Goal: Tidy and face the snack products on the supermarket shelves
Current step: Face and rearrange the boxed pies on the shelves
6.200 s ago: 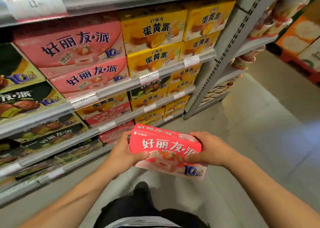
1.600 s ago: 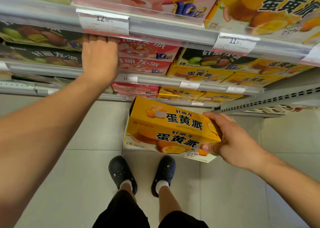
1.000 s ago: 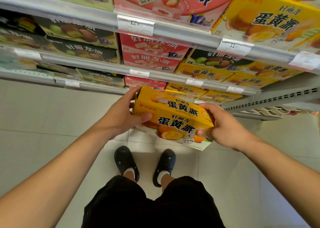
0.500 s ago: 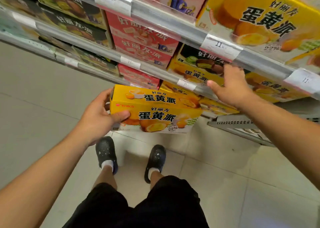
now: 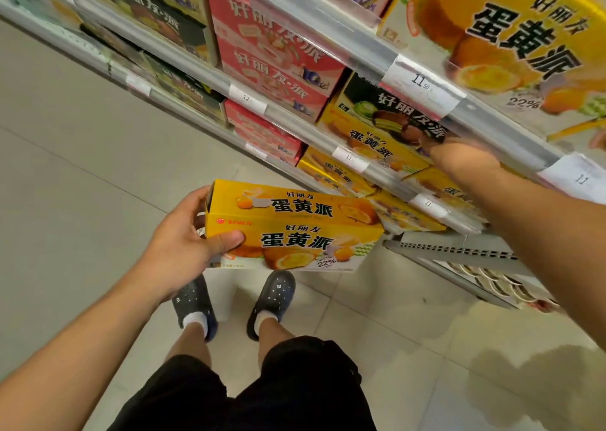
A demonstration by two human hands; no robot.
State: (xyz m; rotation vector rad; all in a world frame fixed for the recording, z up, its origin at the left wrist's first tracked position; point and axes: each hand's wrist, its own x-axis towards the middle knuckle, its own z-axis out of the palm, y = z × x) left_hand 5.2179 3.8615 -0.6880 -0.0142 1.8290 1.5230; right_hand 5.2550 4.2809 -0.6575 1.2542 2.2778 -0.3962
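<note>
My left hand [image 5: 183, 240] grips the left end of a yellow egg-yolk pie box [image 5: 295, 227], thumb on its front, holding it level in front of the lower shelves. My right hand [image 5: 459, 155] reaches into the second shelf, under the price rail [image 5: 423, 83]. Its fingers are blurred and partly hidden at the right end of a dark green-and-black pie box [image 5: 393, 116] that lies on top of yellow boxes [image 5: 370, 145]. Whether the fingers hold that box is not clear.
Red strawberry pie boxes [image 5: 272, 63] fill the shelf to the left, dark boxes [image 5: 154, 14] further left. A large yellow box [image 5: 511, 47] stands on the shelf above. Lower shelves hold more yellow boxes [image 5: 334, 171]. Tiled floor [image 5: 82, 168] and my feet lie below.
My right hand has pushed deeper onto the shelf toward the dark pie box. My left hand keeps holding the yellow box alone. The view has moved closer to the shelves.
</note>
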